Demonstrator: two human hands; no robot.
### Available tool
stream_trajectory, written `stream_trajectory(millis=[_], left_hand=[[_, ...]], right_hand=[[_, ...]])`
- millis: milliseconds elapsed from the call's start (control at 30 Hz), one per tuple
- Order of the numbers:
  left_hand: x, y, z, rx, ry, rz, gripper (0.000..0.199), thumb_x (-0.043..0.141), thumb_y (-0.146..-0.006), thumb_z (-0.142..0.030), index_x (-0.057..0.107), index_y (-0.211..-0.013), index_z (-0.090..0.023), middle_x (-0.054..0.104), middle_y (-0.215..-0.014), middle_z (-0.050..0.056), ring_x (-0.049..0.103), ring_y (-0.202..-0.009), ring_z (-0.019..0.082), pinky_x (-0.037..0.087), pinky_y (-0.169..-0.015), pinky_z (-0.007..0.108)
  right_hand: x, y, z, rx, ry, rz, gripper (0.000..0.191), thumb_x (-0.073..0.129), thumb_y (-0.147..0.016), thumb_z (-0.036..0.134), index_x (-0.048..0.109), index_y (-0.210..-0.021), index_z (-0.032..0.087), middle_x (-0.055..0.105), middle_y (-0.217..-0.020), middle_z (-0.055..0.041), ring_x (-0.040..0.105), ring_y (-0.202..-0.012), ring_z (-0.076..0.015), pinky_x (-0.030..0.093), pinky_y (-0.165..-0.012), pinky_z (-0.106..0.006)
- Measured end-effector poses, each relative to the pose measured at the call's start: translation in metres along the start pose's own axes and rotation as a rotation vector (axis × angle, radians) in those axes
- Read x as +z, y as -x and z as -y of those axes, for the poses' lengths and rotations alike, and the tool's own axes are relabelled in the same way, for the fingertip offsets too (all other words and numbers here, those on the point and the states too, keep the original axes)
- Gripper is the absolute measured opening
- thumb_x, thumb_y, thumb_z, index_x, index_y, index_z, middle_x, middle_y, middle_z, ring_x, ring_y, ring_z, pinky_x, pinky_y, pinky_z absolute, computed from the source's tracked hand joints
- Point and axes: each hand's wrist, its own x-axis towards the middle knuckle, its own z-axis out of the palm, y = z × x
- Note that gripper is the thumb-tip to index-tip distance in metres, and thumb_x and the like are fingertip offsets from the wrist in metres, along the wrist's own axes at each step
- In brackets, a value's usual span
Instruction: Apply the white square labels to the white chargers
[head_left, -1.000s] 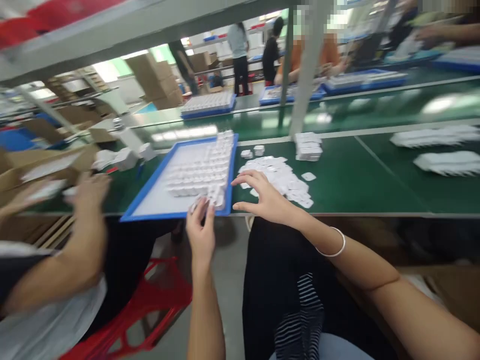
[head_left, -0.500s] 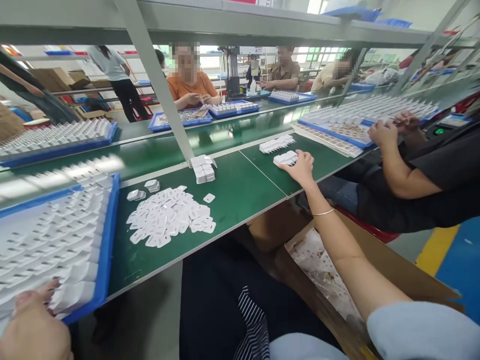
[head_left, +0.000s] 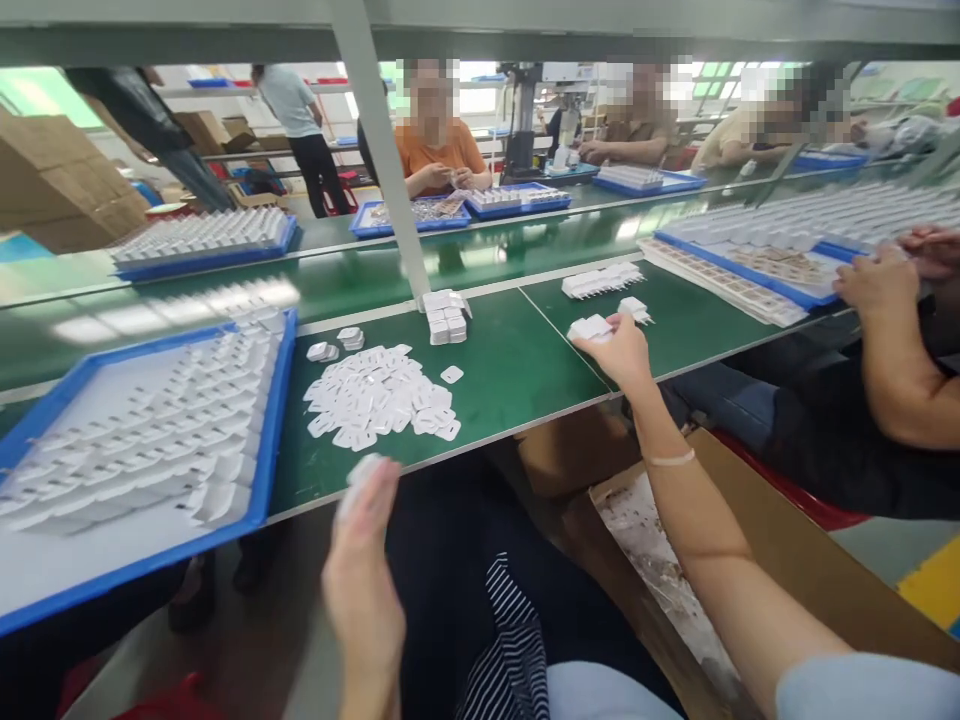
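Observation:
My left hand point(head_left: 366, 545), blurred, is raised in front of the table's front edge with a white piece point(head_left: 363, 468) between its fingers. On the right part of the green table, my right hand point(head_left: 621, 350) grips a short row of white pieces point(head_left: 589, 329). Just beyond that hand lie other white pieces point(head_left: 636, 309), with a longer row point(head_left: 602, 280) behind them. A heap of flat white plates point(head_left: 379, 395) spreads over the table between my hands. Behind the heap stands a stacked block of white pieces point(head_left: 446, 318).
A blue-rimmed tray point(head_left: 279, 425) with rows of white pieces is at the left. A grey post point(head_left: 386, 150) rises behind the table. At the right a neighbour's hands point(head_left: 881, 285) work over another blue tray point(head_left: 817, 296). An open carton point(head_left: 757, 520) stands below.
My left hand has left the left tray and moved right, now with a white piece. My right hand has drawn some white pieces away from others. The view has turned left.

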Motion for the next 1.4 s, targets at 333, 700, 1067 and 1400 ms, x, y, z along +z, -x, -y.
stream_trajectory(millis=[333,700,1067,1400], left_hand=[[0.048,0.022,-0.021,-0.457,0.342,0.157,0.067,0.085,-0.07,-0.035,0.064,-0.132,-0.02,0.066,-0.133,0.012,0.064,-0.122,0.032,0.053,-0.104,0.04],[0.032,0.02,-0.02,-0.375,0.514,0.137,0.048,0.085,-0.067,-0.023,0.075,-0.114,-0.019,0.073,-0.121,0.012,0.067,-0.117,0.033,0.057,-0.098,0.039],[0.006,0.019,-0.025,0.0,0.02,0.402,0.044,0.08,-0.072,-0.021,0.074,-0.116,-0.024,0.073,-0.12,0.01,0.067,-0.115,0.031,0.052,-0.105,0.045],[-0.005,0.02,-0.034,-0.067,-0.112,0.463,0.041,0.082,-0.071,-0.02,0.076,-0.111,-0.022,0.073,-0.121,0.011,0.068,-0.114,0.03,0.054,-0.101,0.043]], right_hand=[[0.022,0.259,0.083,-0.403,-0.717,0.248,0.068,0.07,-0.075,0.013,0.045,-0.136,0.031,0.057,-0.131,-0.0123,0.057,-0.123,-0.0323,0.051,-0.103,-0.056],[0.02,0.263,0.072,-0.612,-0.706,0.355,0.081,0.071,-0.078,0.01,0.037,-0.147,0.034,0.05,-0.141,-0.0122,0.05,-0.133,-0.0334,0.045,-0.109,-0.062],[0.006,0.178,0.09,-0.255,-0.878,0.773,0.022,0.071,-0.085,0.032,0.068,-0.106,0.027,0.067,-0.092,-0.0039,0.065,-0.085,-0.0193,0.056,-0.071,-0.033],[0.006,0.144,0.1,-0.569,-0.567,0.747,0.01,0.069,-0.089,0.027,0.074,-0.08,0.023,0.074,-0.081,-0.002,0.065,-0.072,-0.0169,0.049,-0.064,-0.03]])
